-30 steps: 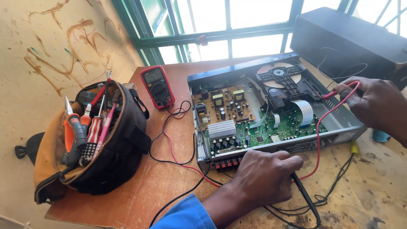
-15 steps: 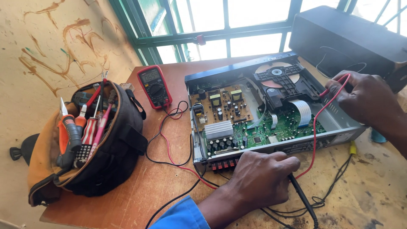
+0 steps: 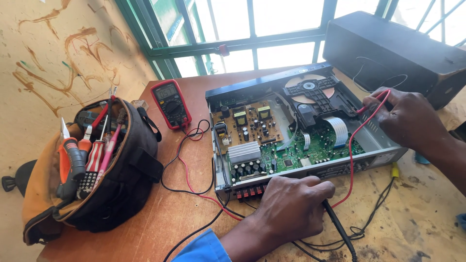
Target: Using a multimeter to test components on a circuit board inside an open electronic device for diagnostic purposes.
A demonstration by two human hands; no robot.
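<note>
Since earlier frame right hand [image 3: 410, 119] shifted slightly over opened disc player [image 3: 296, 128]. Tool bag [image 3: 97, 170], red multimeter [image 3: 171, 103] left of player. Left hand [image 3: 293, 208] closed around black probe [image 3: 340, 230] at player's front; right pinches red probe [image 3: 376, 103]. Circuit boards likely fragile; grip probes by insulated handles.

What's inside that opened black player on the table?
Inside the player: green circuit board, tan power board, silver heatsink, disc drive. The right hand hides one corner.

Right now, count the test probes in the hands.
2. The red probe is in the right hand at the player's right side; the black probe is under the left hand at the front edge. Both tips are hidden.
</note>
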